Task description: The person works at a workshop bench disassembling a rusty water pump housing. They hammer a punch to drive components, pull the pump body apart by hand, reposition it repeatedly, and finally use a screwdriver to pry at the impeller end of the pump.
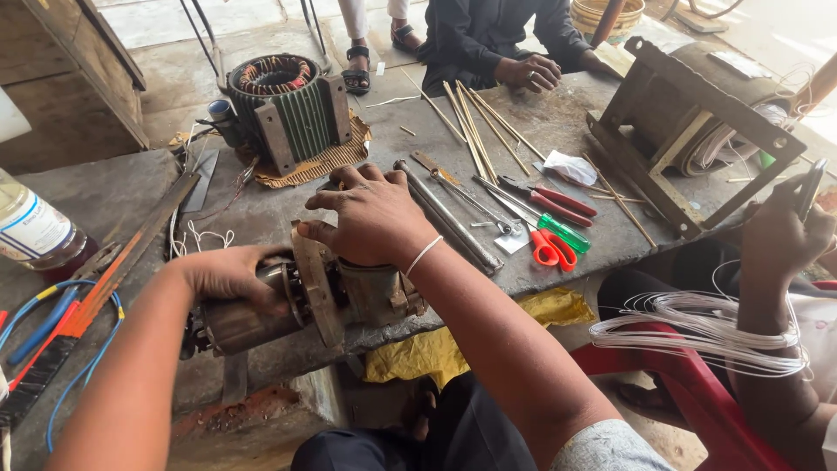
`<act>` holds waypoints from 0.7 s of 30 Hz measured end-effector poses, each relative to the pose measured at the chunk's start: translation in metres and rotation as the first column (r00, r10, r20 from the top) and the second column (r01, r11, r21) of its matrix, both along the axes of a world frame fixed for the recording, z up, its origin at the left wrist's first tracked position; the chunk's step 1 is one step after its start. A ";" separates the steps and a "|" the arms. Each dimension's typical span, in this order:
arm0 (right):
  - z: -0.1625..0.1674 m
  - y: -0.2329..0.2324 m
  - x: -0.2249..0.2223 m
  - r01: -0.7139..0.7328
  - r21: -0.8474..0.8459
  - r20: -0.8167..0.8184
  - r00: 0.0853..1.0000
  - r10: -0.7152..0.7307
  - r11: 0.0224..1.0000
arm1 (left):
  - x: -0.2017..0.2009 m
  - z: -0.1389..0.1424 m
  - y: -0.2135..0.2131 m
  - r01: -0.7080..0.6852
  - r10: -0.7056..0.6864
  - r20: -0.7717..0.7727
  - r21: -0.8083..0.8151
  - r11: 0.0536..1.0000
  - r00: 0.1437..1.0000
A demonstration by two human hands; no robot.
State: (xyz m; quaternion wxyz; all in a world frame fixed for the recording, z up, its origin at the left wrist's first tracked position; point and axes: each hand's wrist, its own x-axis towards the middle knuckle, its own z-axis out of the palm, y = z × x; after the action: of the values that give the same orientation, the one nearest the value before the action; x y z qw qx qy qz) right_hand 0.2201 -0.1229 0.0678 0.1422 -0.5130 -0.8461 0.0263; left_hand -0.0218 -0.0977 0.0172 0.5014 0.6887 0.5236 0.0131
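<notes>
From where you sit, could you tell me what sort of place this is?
Probably an open-air motor-rewinding repair shop: a stator with copper windings stands on the stone workbench, the person's hands grip a dismantled motor, and a co-worker's arm carries loops of white wire.

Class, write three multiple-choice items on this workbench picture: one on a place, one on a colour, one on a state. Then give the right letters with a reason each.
1. Where does the right hand rest?
A. on the motor
B. on the scissors
C. on the bottle

2. What colour are the scissors' handles?
A. blue
B. red
C. yellow

3. How is the motor held?
A. by both hands
B. by one hand
C. untouched

Answers: 1 A, the right hand lies on the motor's top. 2 B, both loops are red. 3 A, the left hand grips its end while the right presses above.
</notes>
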 end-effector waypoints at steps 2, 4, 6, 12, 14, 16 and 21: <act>-0.001 0.000 0.000 -0.006 0.006 -0.002 1.000 0.006 1.000 | 0.006 0.008 -0.028 -0.051 0.127 -0.239 0.299 0.953 0.963; -0.002 0.000 0.000 -0.004 -0.002 -0.021 1.000 0.004 1.000 | 0.010 0.003 -0.063 -0.072 0.295 -0.353 0.527 0.847 0.888; -0.002 0.000 0.000 0.006 0.001 -0.008 1.000 -0.006 1.000 | 0.014 -0.021 -0.101 0.113 0.367 -0.397 0.793 0.599 0.841; -0.001 -0.003 0.001 -0.023 0.036 -0.036 0.999 0.024 0.999 | 0.027 -0.052 -0.112 0.643 0.546 -0.681 0.703 0.304 0.488; -0.001 -0.004 0.002 -0.026 0.046 -0.039 0.999 0.028 0.999 | 0.030 -0.036 -0.102 0.582 0.478 -0.703 0.708 0.400 0.526; -0.002 -0.004 0.002 -0.018 0.034 -0.031 0.999 0.019 0.999 | 0.027 -0.014 -0.085 0.372 0.285 -0.732 0.593 0.714 0.619; -0.001 -0.004 0.002 -0.020 0.017 -0.044 0.999 0.021 1.000 | 0.001 0.008 -0.008 0.066 -0.071 -0.304 -0.026 0.997 0.950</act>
State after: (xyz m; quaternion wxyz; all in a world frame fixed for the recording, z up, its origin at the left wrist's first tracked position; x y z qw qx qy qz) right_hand 0.2220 -0.1267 0.0667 0.1648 -0.5024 -0.8482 0.0322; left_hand -0.0205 -0.1058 0.0247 0.4200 0.6964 0.5706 -0.1146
